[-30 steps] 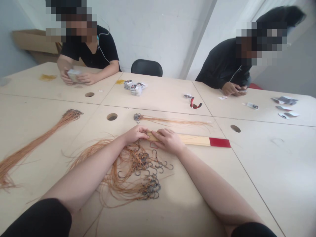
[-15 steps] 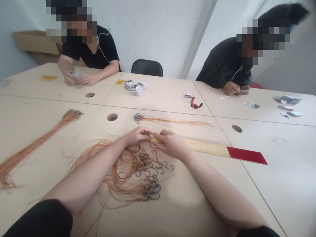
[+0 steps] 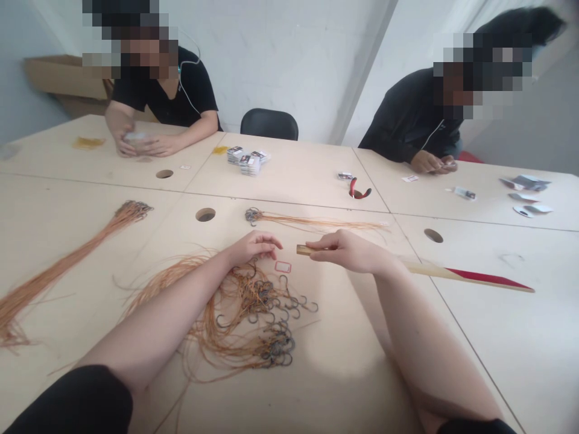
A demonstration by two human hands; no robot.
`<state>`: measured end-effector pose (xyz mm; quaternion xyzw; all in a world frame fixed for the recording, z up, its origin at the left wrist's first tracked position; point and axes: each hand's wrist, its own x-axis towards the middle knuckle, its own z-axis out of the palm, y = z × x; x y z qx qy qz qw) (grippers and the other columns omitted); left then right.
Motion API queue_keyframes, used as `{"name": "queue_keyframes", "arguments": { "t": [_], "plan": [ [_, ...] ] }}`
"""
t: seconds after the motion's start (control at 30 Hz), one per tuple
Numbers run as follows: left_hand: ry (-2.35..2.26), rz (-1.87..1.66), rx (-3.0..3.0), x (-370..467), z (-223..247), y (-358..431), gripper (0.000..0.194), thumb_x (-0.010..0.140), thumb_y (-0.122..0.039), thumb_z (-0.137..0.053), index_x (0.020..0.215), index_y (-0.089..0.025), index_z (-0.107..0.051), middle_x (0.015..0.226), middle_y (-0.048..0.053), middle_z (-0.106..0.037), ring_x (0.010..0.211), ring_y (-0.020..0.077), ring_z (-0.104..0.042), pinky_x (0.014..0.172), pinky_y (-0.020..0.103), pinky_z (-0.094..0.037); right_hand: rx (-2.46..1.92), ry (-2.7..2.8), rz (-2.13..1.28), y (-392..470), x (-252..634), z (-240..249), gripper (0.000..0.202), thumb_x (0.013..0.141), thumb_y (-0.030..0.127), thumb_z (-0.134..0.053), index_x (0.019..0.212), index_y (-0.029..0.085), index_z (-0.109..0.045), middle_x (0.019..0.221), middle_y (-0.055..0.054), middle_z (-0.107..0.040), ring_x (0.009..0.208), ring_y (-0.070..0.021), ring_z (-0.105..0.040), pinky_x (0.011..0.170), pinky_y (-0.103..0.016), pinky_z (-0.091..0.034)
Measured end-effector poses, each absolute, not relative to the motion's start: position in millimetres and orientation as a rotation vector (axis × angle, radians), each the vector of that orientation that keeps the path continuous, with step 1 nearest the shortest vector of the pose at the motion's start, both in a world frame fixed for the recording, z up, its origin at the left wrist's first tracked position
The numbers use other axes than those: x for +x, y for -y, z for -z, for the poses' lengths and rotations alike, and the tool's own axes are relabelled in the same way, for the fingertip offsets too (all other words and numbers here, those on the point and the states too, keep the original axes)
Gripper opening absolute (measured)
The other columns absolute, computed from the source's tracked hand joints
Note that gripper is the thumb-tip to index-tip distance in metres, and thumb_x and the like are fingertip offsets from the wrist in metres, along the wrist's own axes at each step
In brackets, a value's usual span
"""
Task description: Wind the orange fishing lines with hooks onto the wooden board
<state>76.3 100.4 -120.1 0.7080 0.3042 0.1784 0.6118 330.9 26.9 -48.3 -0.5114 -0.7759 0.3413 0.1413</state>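
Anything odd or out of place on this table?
Red pliers seem to poke up from a table hole, rather than lying flat. The near hook pile is splayed and messy, unlike the straight bundle at far left.

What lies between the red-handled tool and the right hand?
In the head view, orange lines running from a cluster of hooks lie between the red-handled tool and the right hand, with a table seam nearer the tool.
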Motion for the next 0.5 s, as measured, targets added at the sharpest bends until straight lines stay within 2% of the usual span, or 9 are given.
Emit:
{"name": "queue_keyframes", "arguments": {
  "t": [0.07,0.13,0.3,0.5],
  "plan": [
    [-0.713,-0.409,1.652,76,121,-100,0.037,0.076,-0.038,-0.056,0.095,-0.007,-0.061,0.07,0.008,-0.065,0.059,0.0104,-0.052,0.052,0.019,-0.033,-1.454,2.291,-0.905,-25,329,46,0.035,0.083,0.049,-0.049,0.101,0.026,-0.068,0.079,0.0,-0.065,0.064,-0.0135,-0.054,0.056,-0.025,-0.039],
    [-0.714,-0.408,1.687,75,122,-100,0.036,0.078,-0.039,-0.055,0.096,-0.008,-0.061,0.071,0.007,-0.064,0.061,0.0106,-0.053,0.053,0.019,-0.033,-1.41,2.33,-0.734,-23,325,47,0.035,0.085,0.048,-0.046,0.104,0.025,-0.066,0.075,0.0,-0.061,0.063,-0.0127,-0.053,0.056,-0.024,-0.039],
    [-0.676,-0.436,1.678,73,123,-101,0.034,0.076,-0.038,-0.054,0.094,-0.01,-0.061,0.072,0.007,-0.065,0.066,0.0131,-0.055,0.058,0.021,-0.037,-1.319,2.348,-0.198,-21,308,63,0.039,0.087,0.042,-0.048,0.121,0.024,-0.054,0.096,-0.005,-0.058,0.073,-0.0136,-0.054,0.067,-0.025,-0.042],
    [-0.625,-0.456,1.679,73,120,-102,0.03,0.07,-0.03,-0.049,0.086,-0.009,-0.062,0.07,0.004,-0.061,0.063,0.0125,-0.05,0.057,0.022,-0.037,-1.154,2.528,0.176,-27,289,100,0.044,0.091,0.044,-0.038,0.126,0.019,-0.049,0.095,-0.009,-0.057,0.084,-0.0188,-0.052,0.076,-0.031,-0.042]
  ]
}}
